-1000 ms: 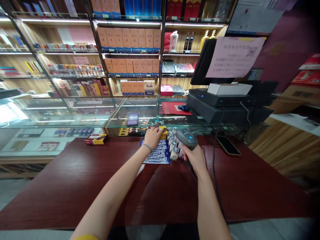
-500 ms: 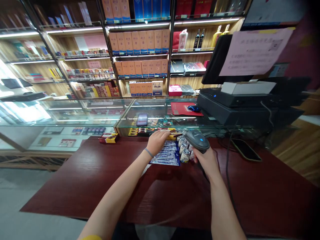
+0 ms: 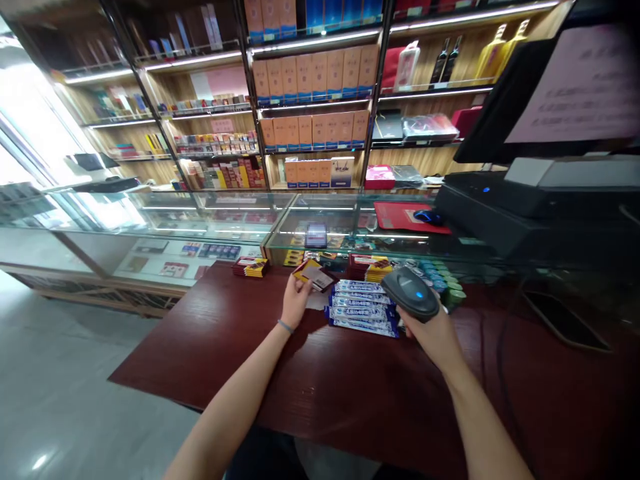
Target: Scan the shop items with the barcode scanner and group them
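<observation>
My left hand (image 3: 295, 301) is closed on a flat yellow and brown chocolate bar (image 3: 313, 274), lifted just above the dark red wooden table (image 3: 210, 333). My right hand (image 3: 434, 332) grips a grey barcode scanner (image 3: 411, 293) with a blue light, its head tilted toward the left. Between the hands lie several blue and white packets (image 3: 361, 307) in a row. Behind them sits a stack of the same chocolate bars (image 3: 369, 267). Small green-capped bottles (image 3: 445, 283) stand just right of the scanner.
A second stack of bars (image 3: 251, 266) lies at the table's far left corner. A glass display counter (image 3: 250, 220) runs behind the table, with a phone (image 3: 315, 235) on it. A black till and monitor (image 3: 535, 193) stand at right, a dark phone (image 3: 565, 320) beneath them. Stocked shelves (image 3: 310, 87) fill the back wall.
My left hand has picked a chocolate bar off the stack and drawn it left, away from the pile. The scanner stays in my right hand. My view has swung to the left.
</observation>
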The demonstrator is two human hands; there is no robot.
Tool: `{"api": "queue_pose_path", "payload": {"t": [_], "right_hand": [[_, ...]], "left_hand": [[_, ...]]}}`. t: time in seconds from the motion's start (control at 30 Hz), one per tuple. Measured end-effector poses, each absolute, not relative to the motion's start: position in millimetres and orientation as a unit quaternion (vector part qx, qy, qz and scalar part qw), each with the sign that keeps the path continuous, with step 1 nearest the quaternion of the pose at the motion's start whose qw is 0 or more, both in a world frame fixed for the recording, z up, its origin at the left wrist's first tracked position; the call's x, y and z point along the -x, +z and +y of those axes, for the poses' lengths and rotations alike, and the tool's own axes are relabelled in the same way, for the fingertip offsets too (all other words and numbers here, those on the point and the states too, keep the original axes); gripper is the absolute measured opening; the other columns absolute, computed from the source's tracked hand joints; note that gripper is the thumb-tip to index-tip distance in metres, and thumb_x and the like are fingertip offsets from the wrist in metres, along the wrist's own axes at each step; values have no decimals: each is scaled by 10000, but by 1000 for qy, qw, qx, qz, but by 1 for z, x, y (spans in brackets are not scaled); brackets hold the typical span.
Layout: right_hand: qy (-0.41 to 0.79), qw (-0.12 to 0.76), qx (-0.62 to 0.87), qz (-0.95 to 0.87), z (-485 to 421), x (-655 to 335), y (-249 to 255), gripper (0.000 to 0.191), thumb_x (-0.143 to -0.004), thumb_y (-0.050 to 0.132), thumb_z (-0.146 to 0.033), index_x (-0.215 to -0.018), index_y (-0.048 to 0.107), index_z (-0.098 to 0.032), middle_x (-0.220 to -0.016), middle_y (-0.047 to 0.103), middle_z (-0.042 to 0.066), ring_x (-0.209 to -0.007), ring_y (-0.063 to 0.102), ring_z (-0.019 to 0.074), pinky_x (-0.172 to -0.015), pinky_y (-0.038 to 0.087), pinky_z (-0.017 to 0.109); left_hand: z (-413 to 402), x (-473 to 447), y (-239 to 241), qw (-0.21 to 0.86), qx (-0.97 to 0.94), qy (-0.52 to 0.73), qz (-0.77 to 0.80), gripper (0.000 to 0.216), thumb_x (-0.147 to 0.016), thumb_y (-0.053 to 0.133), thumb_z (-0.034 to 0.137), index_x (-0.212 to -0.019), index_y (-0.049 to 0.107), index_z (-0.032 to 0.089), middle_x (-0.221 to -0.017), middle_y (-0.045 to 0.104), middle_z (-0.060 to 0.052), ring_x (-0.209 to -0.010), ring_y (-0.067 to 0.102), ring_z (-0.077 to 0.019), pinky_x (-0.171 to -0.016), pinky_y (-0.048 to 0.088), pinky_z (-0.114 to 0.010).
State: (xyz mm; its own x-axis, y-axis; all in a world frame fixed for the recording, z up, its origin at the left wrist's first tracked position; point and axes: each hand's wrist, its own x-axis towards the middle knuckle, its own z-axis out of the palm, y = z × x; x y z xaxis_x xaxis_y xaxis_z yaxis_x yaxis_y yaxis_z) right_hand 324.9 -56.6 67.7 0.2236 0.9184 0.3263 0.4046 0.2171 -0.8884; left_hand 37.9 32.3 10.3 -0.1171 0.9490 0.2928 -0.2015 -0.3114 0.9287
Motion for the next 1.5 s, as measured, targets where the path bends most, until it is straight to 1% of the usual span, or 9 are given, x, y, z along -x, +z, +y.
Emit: {"api": "queue_pose_path", "payload": {"t": [0.07,0.17,0.27,0.43,0.6,0.73,1.0,1.23,1.5], "right_hand": [[248,527,564,-586,-55,-317,62,385,-780,722,-417,-1079,568,-232,-818,712,35,-734,682,230,-596,524,315],[251,524,561,-589,-55,-305,53,423,-777,718,-415,-1123,572,-219,-889,720,59,-844,693,260,-667,552,346],[261,511,553,-604,-56,-293,47,455,-771,713,-424,-1149,569,-216,-872,719,56,-850,695,265,-675,560,348],[273,453,545,-650,-61,-278,44,387,-796,664,-389,-1132,548,-236,-956,738,59,-880,708,256,-741,546,340],[276,370,559,-689,-66,-267,46,538,-775,622,-305,-1292,477,-264,-1087,736,65,-1006,708,280,-851,518,369],[281,339,547,-711,-68,-264,47,621,-762,633,-288,-1343,414,-267,-1191,707,80,-1019,708,273,-850,518,358],[278,351,556,-700,-69,-265,49,433,-756,632,-317,-1179,556,-259,-1008,758,54,-970,718,292,-808,508,349],[297,375,545,-689,-70,-264,53,465,-754,620,-307,-1202,504,-258,-1060,732,49,-955,704,258,-808,499,331],[289,375,545,-692,-69,-268,53,438,-770,618,-322,-1184,487,-260,-957,740,30,-893,719,261,-771,506,328]], "left_hand": [[35,-32,7,523,-395,675,340,515,-811,774,422,-1232,537,244,-1137,714,-66,-939,713,-199,-851,586,-364],[39,-26,6,572,-303,698,306,517,-785,812,374,-1211,544,251,-1141,704,-55,-924,713,-177,-902,573,-387],[40,-24,4,589,-252,711,288,471,-801,803,309,-1197,554,259,-1136,707,-48,-945,714,-166,-964,548,-401],[41,-27,1,607,-222,714,269,451,-826,776,236,-1209,540,263,-1160,714,-51,-980,720,-161,-1037,514,-421],[40,-32,1,605,-219,715,271,402,-839,757,213,-1176,541,249,-1170,713,-57,-997,723,-162,-1050,513,-424],[39,-34,2,609,-221,711,273,401,-845,745,204,-1185,537,252,-1177,712,-56,-1018,720,-165,-1054,515,-427],[37,-36,5,618,-243,707,241,422,-864,721,195,-1234,541,291,-1258,682,-61,-1146,683,-190,-1110,474,-449],[40,-34,1,612,-224,707,274,445,-817,776,222,-1193,540,265,-1156,710,-45,-1004,717,-162,-1040,515,-415],[43,-28,2,591,-238,698,327,400,-759,821,313,-1063,582,214,-977,725,-25,-822,719,-144,-926,546,-372]]}}
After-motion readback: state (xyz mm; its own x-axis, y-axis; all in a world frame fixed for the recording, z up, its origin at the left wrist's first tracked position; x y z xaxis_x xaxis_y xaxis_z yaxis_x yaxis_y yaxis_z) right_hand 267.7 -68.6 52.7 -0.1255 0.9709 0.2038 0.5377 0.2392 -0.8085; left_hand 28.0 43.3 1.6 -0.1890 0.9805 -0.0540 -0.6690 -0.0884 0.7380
